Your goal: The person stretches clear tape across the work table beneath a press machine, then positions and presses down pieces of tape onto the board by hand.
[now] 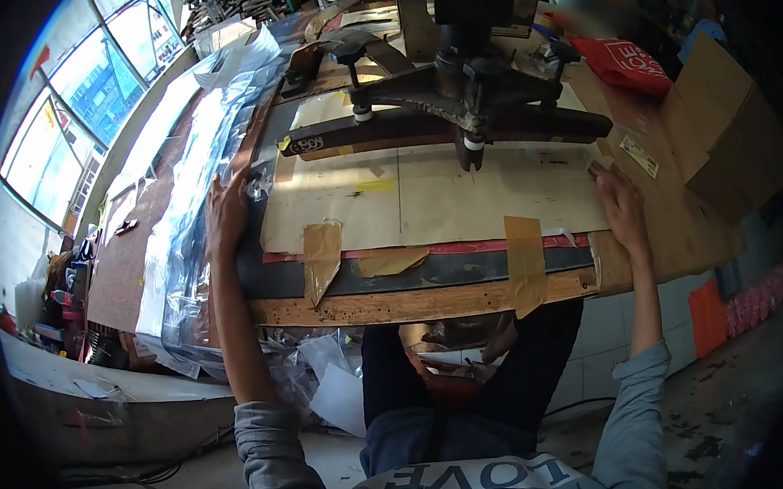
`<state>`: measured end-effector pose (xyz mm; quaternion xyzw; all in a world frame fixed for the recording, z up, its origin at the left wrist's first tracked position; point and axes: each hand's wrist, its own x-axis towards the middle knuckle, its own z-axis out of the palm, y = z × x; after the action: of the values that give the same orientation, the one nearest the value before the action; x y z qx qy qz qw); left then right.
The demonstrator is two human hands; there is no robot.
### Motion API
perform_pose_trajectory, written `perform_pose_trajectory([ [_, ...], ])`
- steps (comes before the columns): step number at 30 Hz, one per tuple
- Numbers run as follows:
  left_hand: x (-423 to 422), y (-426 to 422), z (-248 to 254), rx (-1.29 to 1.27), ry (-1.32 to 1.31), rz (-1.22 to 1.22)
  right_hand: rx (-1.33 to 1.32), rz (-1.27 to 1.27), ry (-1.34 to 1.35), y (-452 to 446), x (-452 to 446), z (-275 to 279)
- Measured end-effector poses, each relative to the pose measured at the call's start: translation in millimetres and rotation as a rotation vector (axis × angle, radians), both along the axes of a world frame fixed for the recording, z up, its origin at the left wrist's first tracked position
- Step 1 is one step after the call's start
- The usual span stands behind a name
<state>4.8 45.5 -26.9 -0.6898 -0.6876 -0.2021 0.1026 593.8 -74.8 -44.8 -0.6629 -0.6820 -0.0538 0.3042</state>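
My left hand [227, 207] lies at the left edge of a dark board [252, 247], fingers apart, beside crumpled clear plastic film [259, 184]. Across the board, my right hand [620, 206] rests with its fingers stretched out, the tips touching the right edge of a beige card sheet [490, 192]. Strips of brown tape [525, 263] run from the card's front edge over a wooden bar [424, 304]. Pinkish-red material [461, 246] shows under the card. Over the card stands a dark metal machine head [472, 91] with a long curved crossbar [536, 126], which hides part of the sheet.
Long clear plastic sheets [198, 175] cover the table's left side. An open cardboard box [720, 119] and a red bag [625, 67] are on the right. A small yellowish label strip [640, 157] lies near my right hand. Plastic scraps [333, 382] hang below the table.
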Motion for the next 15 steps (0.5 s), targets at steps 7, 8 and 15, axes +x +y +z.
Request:
perform_pose_trajectory([
  [7,0.8,8.7,-2.4,0.168,-0.063,-0.05,0.038,0.069,0.013,3.9,2.8,0.9],
  [8,1.6,9.7,-1.3,0.169,-0.057,-0.047,0.034,0.06,0.025,4.1,2.5,1.2],
  [15,1.8,12.9,1.6,0.267,0.014,-0.037,0.001,-0.049,-0.056,1.9,3.2,-0.6],
])
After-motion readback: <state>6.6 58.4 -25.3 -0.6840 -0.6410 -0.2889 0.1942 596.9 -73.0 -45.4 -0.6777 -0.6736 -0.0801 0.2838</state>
